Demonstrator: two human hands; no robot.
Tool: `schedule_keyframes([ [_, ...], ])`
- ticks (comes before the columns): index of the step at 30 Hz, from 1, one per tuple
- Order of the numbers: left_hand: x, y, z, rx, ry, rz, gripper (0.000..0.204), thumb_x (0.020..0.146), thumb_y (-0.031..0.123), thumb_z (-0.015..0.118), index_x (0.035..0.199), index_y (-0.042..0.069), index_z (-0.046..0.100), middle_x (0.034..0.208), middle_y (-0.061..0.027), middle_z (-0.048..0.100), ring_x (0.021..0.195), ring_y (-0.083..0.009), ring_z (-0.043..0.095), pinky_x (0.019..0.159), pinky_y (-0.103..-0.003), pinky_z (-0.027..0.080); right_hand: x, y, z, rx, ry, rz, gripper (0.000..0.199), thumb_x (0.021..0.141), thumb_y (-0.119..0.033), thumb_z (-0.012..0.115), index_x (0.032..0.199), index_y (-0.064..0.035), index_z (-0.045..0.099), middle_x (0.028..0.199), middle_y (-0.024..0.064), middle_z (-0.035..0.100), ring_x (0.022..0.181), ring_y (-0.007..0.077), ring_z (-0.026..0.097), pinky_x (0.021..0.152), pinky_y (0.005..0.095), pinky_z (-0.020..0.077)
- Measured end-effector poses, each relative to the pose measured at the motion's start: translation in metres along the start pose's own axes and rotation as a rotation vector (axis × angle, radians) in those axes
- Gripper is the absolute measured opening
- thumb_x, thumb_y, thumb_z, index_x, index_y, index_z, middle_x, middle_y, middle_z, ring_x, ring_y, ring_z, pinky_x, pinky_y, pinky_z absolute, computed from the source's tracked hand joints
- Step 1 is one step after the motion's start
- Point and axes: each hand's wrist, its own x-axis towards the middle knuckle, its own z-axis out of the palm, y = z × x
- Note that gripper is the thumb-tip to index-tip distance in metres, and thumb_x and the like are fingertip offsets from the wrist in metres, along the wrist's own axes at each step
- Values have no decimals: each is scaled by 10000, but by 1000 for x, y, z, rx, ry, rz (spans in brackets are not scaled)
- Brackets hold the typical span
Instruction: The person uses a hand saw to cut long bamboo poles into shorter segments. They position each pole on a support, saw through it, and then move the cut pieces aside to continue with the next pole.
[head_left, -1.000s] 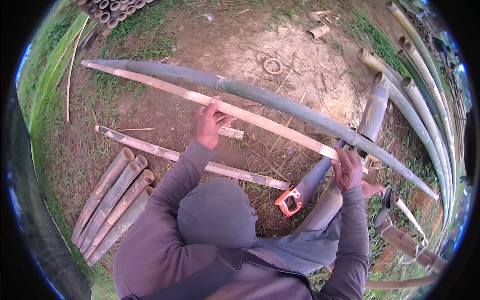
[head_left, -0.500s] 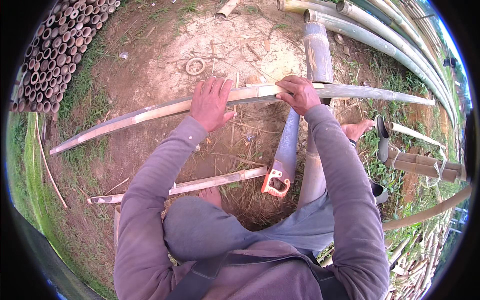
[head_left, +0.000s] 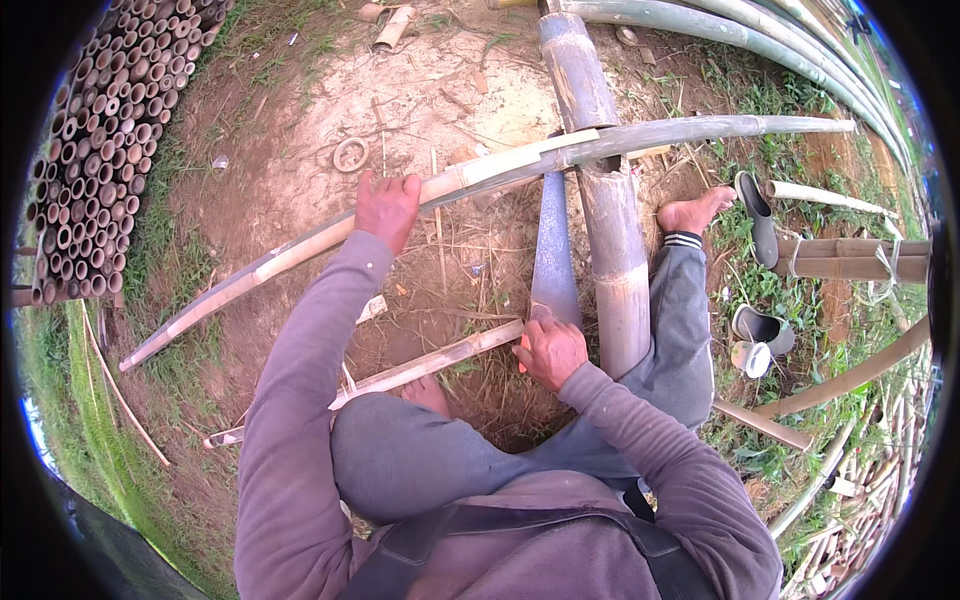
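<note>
A long, curved split strip of pale green-and-tan bamboo (head_left: 300,250) runs across the bare dirt from lower left to upper right, lying over the top of a thick grey-green bamboo pole (head_left: 610,250) that stretches straight away from the person. The left hand (head_left: 386,206) rests on the strip about midway along it, fingers (head_left: 392,186) curled over its upper edge in a firm grip. Under the strip's raised part, a wide grey-blue saw blade (head_left: 553,250) points away from the person, just beside the thick pole. The right hand (head_left: 549,350) is closed around the saw's handle, of which only a scrap of orange shows at the fist's left edge; whether the blade's teeth touch the strip cannot be told.

A second, shorter pale split bamboo slat (head_left: 420,368) lies on the ground between the knees, its near end just beside the right hand. The person sits in grey trousers and a mauve long-sleeved top, with one bare foot (head_left: 692,212) stretched out to the right of the thick pole and another bare foot (head_left: 428,394) tucked in near the slat.

On the grass to the right lie a dark slip-on shoe (head_left: 756,216) and another shoe (head_left: 760,326), near a tied bundle of bamboo poles (head_left: 850,258). At far left a stack of cut bamboo tubes (head_left: 90,150) shows its hollow ends. A small bamboo ring (head_left: 350,154) sits on the dirt beyond the left hand, and long green bamboo stems (head_left: 760,40) curve along the upper right.
</note>
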Motion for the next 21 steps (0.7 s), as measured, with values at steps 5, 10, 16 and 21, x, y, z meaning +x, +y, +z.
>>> schedule_keyframes([
  [5, 2, -2, -1, -29, -39, -7, 515, 844, 226, 828, 1232, 121, 505, 1110, -75, 718, 1150, -263, 691, 1177, -551, 357, -58, 15, 64, -14, -208, 183, 618, 796, -336, 862, 1264, -65, 564, 1302, 188, 641, 1172, 382, 664, 976, 522, 524],
  [10, 4, -2, -2, 11, -76, -23, 578, 835, 291, 865, 1238, 123, 486, 1103, -79, 716, 1145, -266, 691, 1169, -531, 359, -54, 11, 45, -60, -99, 197, 509, 784, -294, 822, 1206, -102, 612, 1200, 146, 681, 1171, 353, 633, 956, 511, 482],
  [16, 6, 1, -12, -36, -135, -45, 586, 844, 300, 865, 1252, 123, 483, 1119, -98, 723, 1144, -284, 697, 1169, -511, 367, -128, -11, -11, 326, 302, 26, 366, 751, -96, 741, 1090, -56, 610, 1041, 166, 660, 997, 384, 648, 886, 502, 502],
  [21, 17, -2, -31, -98, -324, -74, 590, 837, 303, 884, 1232, 102, 495, 1103, -130, 748, 1128, -315, 707, 1142, -501, 393, -188, -14, -54, 784, 544, 365, 253, 851, -23, 707, 1087, -11, 616, 932, 124, 672, 786, 275, 678, 738, 400, 543],
])
